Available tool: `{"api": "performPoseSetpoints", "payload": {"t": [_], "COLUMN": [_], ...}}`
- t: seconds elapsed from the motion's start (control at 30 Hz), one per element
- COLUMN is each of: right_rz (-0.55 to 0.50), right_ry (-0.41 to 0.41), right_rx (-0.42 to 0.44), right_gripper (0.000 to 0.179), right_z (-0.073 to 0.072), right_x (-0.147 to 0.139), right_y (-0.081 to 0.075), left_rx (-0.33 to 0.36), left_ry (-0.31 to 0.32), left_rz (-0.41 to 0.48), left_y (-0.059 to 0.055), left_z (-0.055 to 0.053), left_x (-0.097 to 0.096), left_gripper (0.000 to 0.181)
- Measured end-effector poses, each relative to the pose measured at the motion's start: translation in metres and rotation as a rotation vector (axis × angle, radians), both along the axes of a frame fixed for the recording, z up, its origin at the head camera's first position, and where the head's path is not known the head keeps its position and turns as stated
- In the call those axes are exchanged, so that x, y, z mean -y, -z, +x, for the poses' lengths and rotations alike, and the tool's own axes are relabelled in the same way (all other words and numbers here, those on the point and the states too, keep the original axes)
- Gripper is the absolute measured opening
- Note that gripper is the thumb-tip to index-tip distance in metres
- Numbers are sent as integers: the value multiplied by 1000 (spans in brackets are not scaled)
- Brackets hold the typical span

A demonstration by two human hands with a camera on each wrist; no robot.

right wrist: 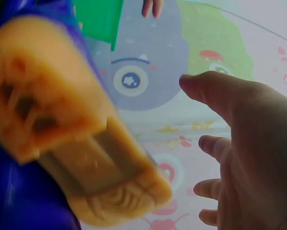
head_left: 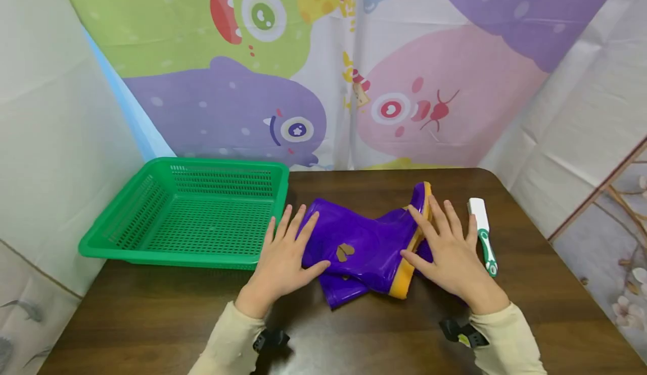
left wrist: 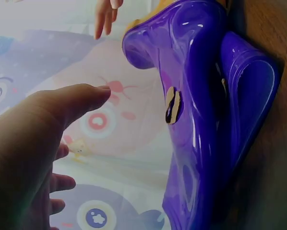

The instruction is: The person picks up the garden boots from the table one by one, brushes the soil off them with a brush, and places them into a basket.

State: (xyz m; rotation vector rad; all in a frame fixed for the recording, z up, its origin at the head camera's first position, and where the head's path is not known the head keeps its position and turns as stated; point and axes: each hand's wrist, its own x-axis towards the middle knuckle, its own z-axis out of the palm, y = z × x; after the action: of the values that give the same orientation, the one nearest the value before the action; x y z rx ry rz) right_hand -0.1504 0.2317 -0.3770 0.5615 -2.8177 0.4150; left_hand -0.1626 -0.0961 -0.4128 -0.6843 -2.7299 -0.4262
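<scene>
Two purple rain boots lie crossed on the table in the head view. The upper boot (head_left: 371, 246) rests on its side, its yellow sole (right wrist: 52, 96) facing right and a tan patch on its shaft. Beneath it, the lower boot (head_left: 346, 292) is mostly hidden. My left hand (head_left: 285, 260), fingers spread, hovers beside the shaft end; the left wrist view shows a gap between thumb and boot (left wrist: 196, 96). Near the sole, my right hand (head_left: 452, 257) is also spread, and the right wrist view shows it apart from the sole. Neither hand holds anything.
A green plastic basket (head_left: 187, 260) with slotted walls stands at the left of the brown table (head_left: 384, 341). A brush with a white head and green handle (head_left: 484, 237) lies on the right. A cartoon-printed curtain (head_left: 343, 139) hangs behind the table.
</scene>
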Motion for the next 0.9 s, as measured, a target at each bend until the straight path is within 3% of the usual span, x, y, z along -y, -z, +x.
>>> {"api": "performPoseSetpoints", "payload": {"t": [0.4,0.7,0.9], "right_rz": [117,164,204], "right_ry": [5,17,21], "right_rx": [-140,-176,-181], "right_gripper": [73,73,68], "right_z": [-7,-16,-24], "right_x": [-36,-58,-73], "right_y": [-10,-12,-6], "left_rx": [-66,27,56], "left_ry": [51,16,36], "left_rz": [32,-9,-51], "left_y": [14,27,33], "left_z": [-5,-9,-12], "left_x": [-14,-21,-22], "left_gripper": [88,81,81]}}
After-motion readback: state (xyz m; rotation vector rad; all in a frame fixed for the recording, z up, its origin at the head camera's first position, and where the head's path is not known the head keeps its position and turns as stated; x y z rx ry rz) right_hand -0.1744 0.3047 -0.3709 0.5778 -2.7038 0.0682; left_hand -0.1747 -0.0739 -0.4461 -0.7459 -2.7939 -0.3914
